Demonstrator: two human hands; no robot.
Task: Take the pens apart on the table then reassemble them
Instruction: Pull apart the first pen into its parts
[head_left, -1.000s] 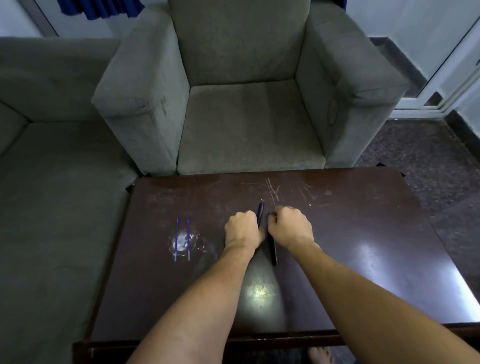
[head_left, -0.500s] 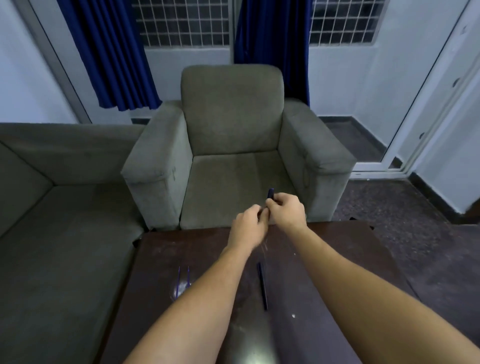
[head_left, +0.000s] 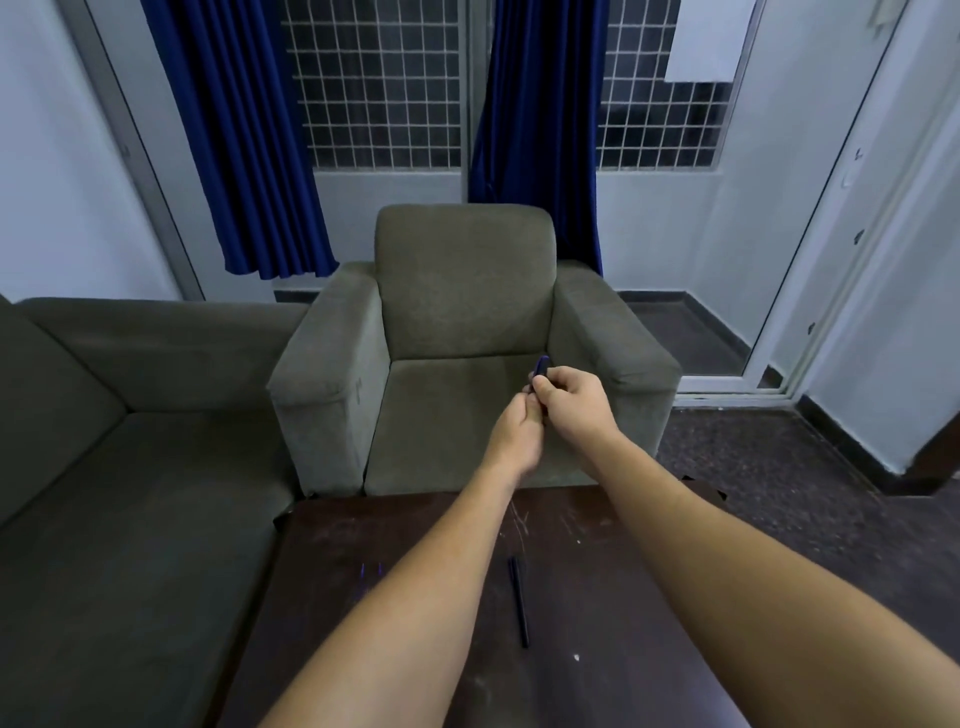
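Dark pen (head_left: 518, 601) on table (head_left: 623, 597); one held (head_left: 540, 368).

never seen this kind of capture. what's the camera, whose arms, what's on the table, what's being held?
There is no robot here. The single view comes from a wide-angle camera worn on a person's head, looking forward and down, so the two bare arms are the wearer's own. The left hand and right hand meet above the table's far edge, both gripping a dark pen; only its tip shows, so its state is unclear. On the dark wooden table lies a second dark pen part, plus thin blue refills, mostly hidden by the left forearm. A grey armchair stands behind.
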